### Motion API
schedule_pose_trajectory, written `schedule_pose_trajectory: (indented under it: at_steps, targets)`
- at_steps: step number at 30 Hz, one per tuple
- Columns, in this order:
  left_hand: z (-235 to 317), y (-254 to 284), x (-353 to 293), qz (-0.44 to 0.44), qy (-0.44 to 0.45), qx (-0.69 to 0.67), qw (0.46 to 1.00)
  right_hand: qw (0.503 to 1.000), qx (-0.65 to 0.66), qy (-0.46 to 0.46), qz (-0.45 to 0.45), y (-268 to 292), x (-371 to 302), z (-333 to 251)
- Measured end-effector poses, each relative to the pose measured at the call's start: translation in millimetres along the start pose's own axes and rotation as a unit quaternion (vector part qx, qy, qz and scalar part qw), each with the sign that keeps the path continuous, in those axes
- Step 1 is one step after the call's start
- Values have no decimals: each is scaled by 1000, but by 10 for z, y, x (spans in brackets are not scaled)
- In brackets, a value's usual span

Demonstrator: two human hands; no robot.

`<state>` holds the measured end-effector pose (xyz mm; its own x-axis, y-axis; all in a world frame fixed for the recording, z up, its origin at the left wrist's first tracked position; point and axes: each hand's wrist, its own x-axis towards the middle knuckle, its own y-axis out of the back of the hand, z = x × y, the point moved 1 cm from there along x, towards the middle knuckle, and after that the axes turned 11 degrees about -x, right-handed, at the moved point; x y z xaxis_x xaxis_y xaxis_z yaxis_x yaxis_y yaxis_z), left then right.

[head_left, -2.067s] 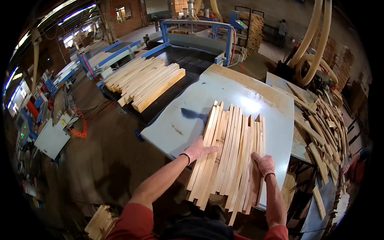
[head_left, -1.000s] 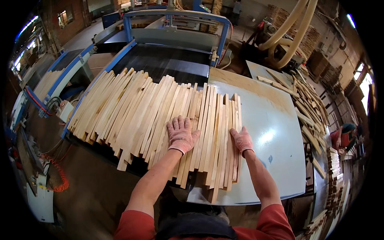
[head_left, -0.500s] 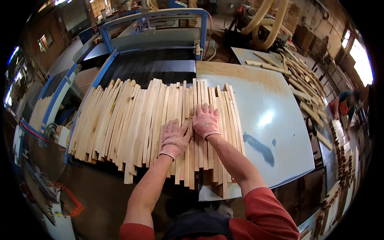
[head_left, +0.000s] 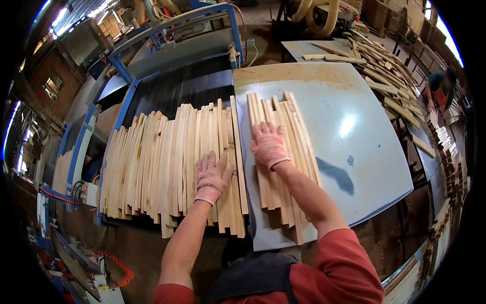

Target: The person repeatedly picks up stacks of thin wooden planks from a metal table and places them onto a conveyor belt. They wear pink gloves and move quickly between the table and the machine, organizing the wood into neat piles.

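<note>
Wooden slats (head_left: 169, 167) lie side by side in a wide row on the dark belt of a blue-framed machine. My left hand (head_left: 211, 175), in a pinkish knit glove, rests open on the right part of this row, palm down with fingers spread. On the pale sheet-topped table to the right lies a smaller bunch of slats (head_left: 296, 152). Across its left side my right hand (head_left: 270, 144), gloved alike, lies flat and open. A strip of bare tabletop shows between the two groups. Slat ends at the near side are uneven, several sticking out past the edge.
The pale table (head_left: 364, 147) stretches right of the smaller bunch. Beyond it sits a heap of loose boards (head_left: 387, 83). The machine's blue frame (head_left: 172, 21) crosses behind the dark belt (head_left: 177, 91). Another person (head_left: 439, 88) is at the far right, near stacked wood strips.
My right hand has shifted right with the smaller bunch, parting it from the main row and leaving a gap. My left hand stays on the row, now apart from the right. The view has tilted slightly.
</note>
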<state>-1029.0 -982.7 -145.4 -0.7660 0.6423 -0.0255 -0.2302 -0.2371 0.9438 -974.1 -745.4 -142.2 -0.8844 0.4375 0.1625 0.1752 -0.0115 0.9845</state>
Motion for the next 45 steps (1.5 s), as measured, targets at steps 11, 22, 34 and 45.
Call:
schedule_pose_trajectory:
  at_steps: [11, 22, 34, 45]
  targets:
    - [102, 80, 63, 50, -14, -1, 999, 997, 59, 39, -35, 345, 120, -4]
    - [141, 115, 150, 61, -20, -5, 998, 919, 302, -64, -244, 118, 20, -283]
    - [134, 334, 128, 36, -48, -78, 995, 903, 223, -138, -341, 926, -1297, -633]
    - [226, 470, 206, -6, -72, -40, 997, 940, 226, -247, -59, 944, -1494, -1057]
